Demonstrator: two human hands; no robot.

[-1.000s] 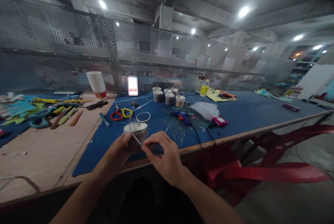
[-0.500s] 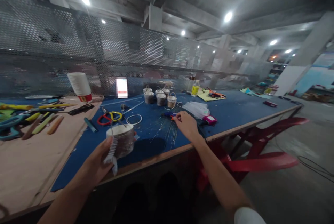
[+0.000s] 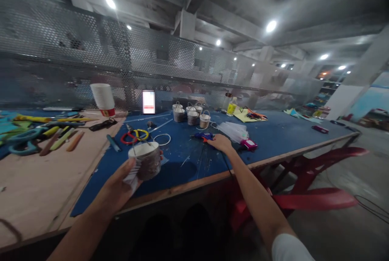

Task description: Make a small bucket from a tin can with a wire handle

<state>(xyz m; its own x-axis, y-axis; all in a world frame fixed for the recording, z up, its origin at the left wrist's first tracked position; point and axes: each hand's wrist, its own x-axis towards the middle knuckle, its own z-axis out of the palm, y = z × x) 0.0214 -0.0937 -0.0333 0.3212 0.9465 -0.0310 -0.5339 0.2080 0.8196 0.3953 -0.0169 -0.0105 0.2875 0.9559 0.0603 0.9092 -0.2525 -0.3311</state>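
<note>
Over the table's front edge, my left hand (image 3: 121,184) is closed around a small paper-cup bucket (image 3: 148,165) with a brownish wrapped side and a white inside. A strip of white pleated material (image 3: 131,178) hangs between my thumb and the cup. To the right, my right hand (image 3: 221,143) grips the back of a blue glue gun (image 3: 203,136) with an orange trigger, its nozzle pointing left. The glue gun is on or just above the blue table; I cannot tell which. Several similar little buckets (image 3: 192,117) with looped handles stand behind it.
Red-and-yellow-handled pliers (image 3: 133,136) and a white wire ring (image 3: 162,139) lie beyond the held cup. At left are stacked paper cups (image 3: 102,98) and scissors (image 3: 26,141). White netting (image 3: 232,131) lies by the right hand. Red chairs (image 3: 316,198) stand at right.
My right hand has shifted back along the glue gun, now wrapped around its rear instead of pinching near it. The left hand still holds the cup. The view has turned slightly left.
</note>
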